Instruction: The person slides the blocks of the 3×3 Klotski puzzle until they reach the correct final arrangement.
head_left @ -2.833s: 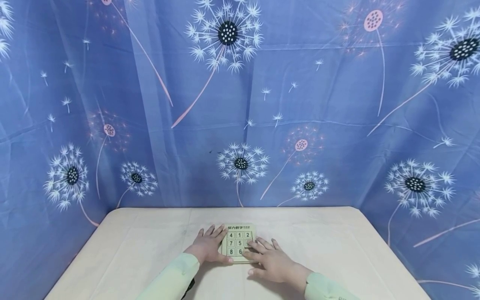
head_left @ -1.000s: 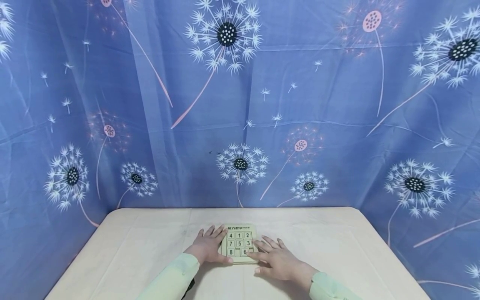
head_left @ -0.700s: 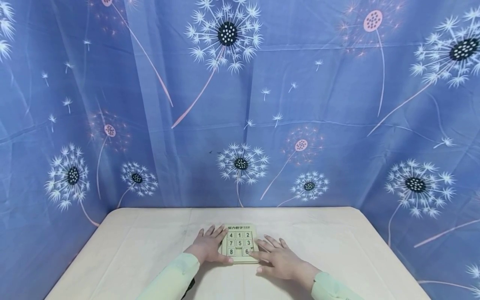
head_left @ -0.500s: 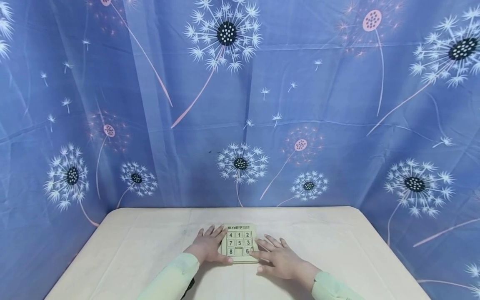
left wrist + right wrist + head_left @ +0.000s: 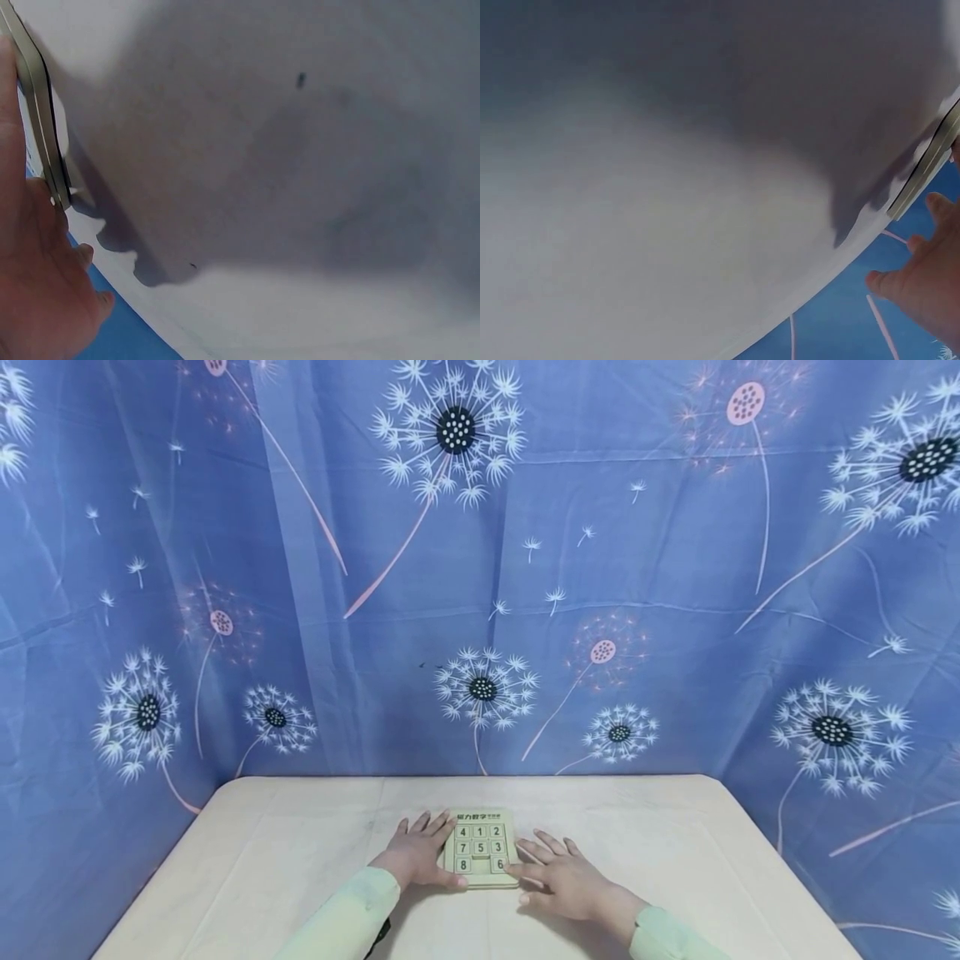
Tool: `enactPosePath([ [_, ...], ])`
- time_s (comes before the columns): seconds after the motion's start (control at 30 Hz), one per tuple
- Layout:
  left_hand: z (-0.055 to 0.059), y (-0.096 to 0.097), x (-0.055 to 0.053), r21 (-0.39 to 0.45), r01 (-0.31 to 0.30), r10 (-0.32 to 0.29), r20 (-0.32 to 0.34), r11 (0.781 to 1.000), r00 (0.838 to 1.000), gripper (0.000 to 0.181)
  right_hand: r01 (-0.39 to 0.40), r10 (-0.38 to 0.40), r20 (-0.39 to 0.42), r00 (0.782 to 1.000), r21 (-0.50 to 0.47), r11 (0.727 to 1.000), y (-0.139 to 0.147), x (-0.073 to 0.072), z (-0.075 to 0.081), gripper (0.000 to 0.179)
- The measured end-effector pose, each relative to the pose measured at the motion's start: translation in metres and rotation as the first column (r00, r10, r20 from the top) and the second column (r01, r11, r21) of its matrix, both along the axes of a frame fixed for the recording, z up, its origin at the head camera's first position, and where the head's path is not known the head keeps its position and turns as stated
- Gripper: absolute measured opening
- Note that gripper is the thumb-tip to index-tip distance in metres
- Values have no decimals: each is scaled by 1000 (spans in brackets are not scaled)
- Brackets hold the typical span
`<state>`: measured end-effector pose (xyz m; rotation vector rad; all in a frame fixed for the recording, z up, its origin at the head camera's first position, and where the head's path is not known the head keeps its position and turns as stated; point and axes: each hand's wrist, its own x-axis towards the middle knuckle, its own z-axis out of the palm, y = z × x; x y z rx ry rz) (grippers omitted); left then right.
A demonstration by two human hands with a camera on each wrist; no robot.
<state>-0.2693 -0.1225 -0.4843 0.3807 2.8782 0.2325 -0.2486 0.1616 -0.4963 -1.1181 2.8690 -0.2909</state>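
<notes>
A pale green number slide puzzle (image 5: 481,877) lies flat on the table in the head view. Its rows read 4 1 2, then 7 5 3, then 8, a gap and 6. My left hand (image 5: 414,853) holds the puzzle's left side, thumb at the near left corner and index finger by the far left one. With spread fingers, my right hand (image 5: 566,878) reaches in from the right, one fingertip touching the right edge of the 6 tile (image 5: 498,865). Both wrist views catch only the puzzle's edge (image 5: 46,127) and part of each hand.
The cream table (image 5: 300,835) has rounded far corners. A blue curtain with dandelion prints (image 5: 360,693) hangs behind it and along both sides. A small dark object (image 5: 381,935) shows beside the left sleeve.
The 6 tile has slid right, from the bottom middle to the bottom right, under my right finger. My right hand has shifted right, uncovering the 3 tile. The left hand stays in place.
</notes>
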Motion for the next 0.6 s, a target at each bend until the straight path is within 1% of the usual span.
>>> enactPosePath([
  [0.2, 0, 0, 0, 5, -1, 1, 6, 1000, 1000, 105, 7, -7, 7, 1000, -17, 1000, -2, 0, 2, 52],
  [0.37, -1, -1, -1, 3, 10, -10, 8, 1000, 1000, 104, 17, -18, -5, 1000, -72, 997, -11, -3, 5, 54],
  [0.47, -1, -1, -1, 2, 17, -17, 8, 1000, 1000, 104, 4, -6, -24, 1000, -86, 996, -18, -5, 6, 55],
  [0.6, 0, -1, -1, 1, 21, -21, 10, 1000, 1000, 104, -18, 15, -38, 999, -75, 997, -24, -6, 5, 56],
])
